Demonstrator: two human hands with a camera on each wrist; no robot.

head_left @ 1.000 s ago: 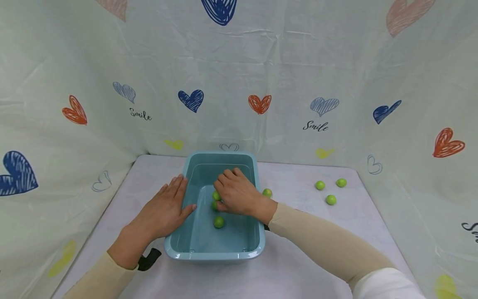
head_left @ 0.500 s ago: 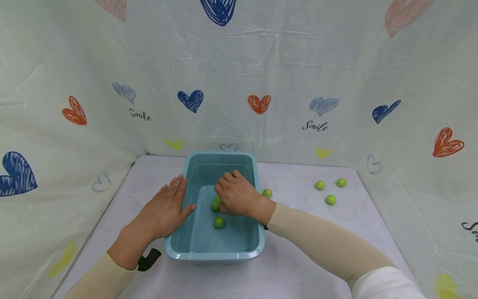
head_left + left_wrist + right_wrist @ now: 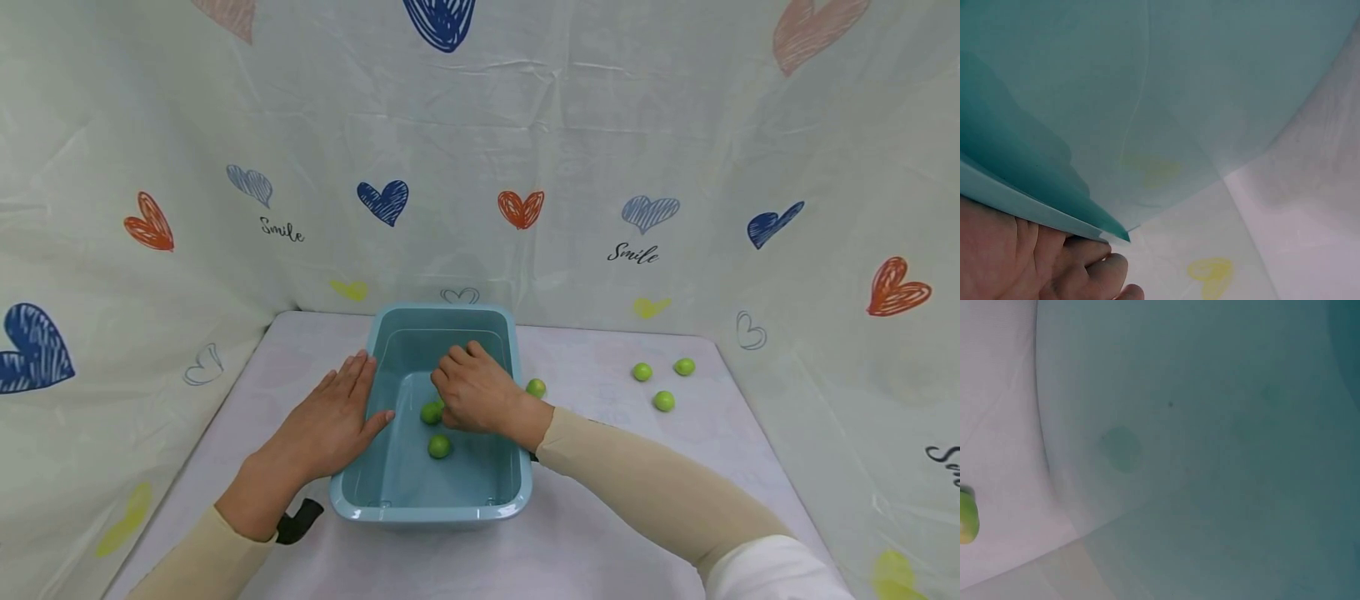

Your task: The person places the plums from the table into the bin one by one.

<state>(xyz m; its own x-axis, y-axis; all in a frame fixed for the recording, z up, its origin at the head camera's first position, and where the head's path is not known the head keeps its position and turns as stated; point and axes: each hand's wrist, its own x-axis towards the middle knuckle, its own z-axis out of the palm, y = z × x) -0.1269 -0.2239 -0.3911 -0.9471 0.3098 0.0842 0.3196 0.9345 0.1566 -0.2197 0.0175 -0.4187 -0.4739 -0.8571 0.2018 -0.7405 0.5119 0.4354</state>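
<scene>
My left hand [image 3: 326, 421] rests on the left rim of a light blue plastic basin [image 3: 431, 515], fingers straight and thumb lying over the rim. In the left wrist view, the palm and fingers [image 3: 1079, 269] lie against the rim's outer side. Inside the basin my right hand [image 3: 480, 396] has its fingers curled, gripping a small green lime mostly hidden under it. Just left of the right thumb lies another lime [image 3: 431, 413] on the basin floor, and one more lime [image 3: 439, 447] sits nearer the front.
Outside the basin's right wall is a lime [image 3: 536, 388], also visible as a green lime [image 3: 967, 519] in the right wrist view. Farther right lie three limes [image 3: 664, 402] on the white table [image 3: 607, 508]. A heart-printed curtain [image 3: 570, 150] surrounds the table's back and sides.
The right hand has shifted slightly right, and the upper lime beside it has slipped mostly out of sight under its fingers. The left hand and basin have stayed in place.
</scene>
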